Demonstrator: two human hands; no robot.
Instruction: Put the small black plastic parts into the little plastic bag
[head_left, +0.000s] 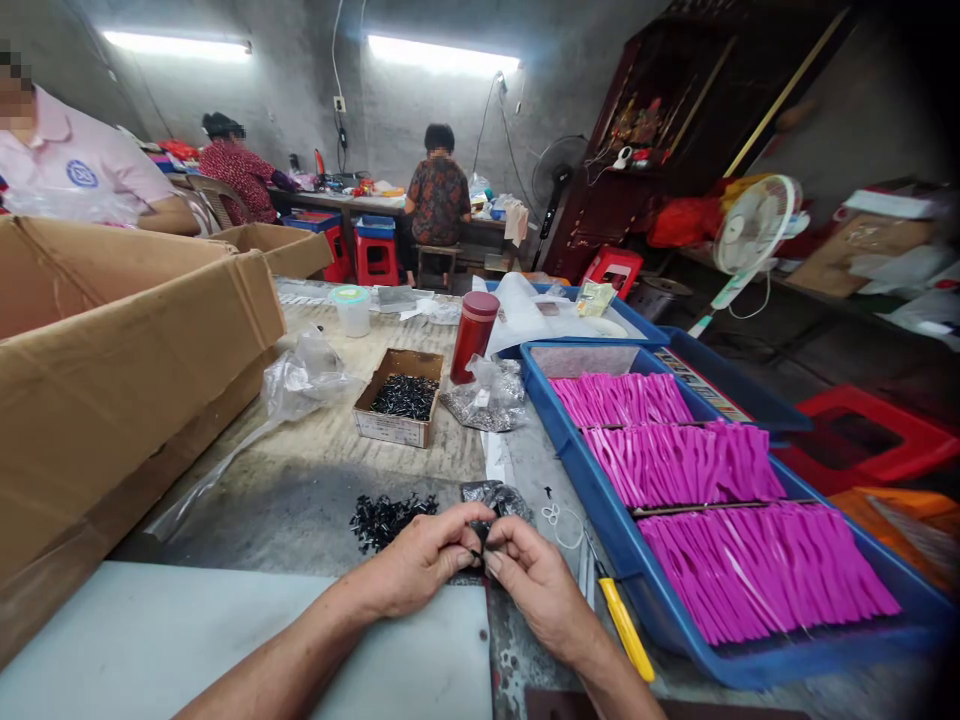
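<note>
Gripping the small black part [478, 549] from both sides: my left hand [424, 562] and my right hand [541, 588] meet above the worktop [289, 510], thumb and forefinger of each brought together in a pinch on the piece. Location of part: between the fingertips, to the right of a loose pile of black pieces [388, 521] and in front of a clear plastic bag [496, 493]. My fingers cover most of its outline, so I cannot tell whether it is one piece or two joined. Handling, as I judge it: very light, probably plastic, fairly stiff along its length, and possibly slick enough to turn or spring out if squeezed off-centre. Being so little, it gives scant surface for a hold; I would apply fingertip pads only, close to each end, leaving the middle uncovered for sight. Light pressure should be enough, since a thin section could bend or mark under a hard pinch. Adjacent items: a yellow-handled screwdriver [625, 628] lies to the right of my right hand, beside the blue tray [810, 660] of magenta pieces [757, 570].
</note>
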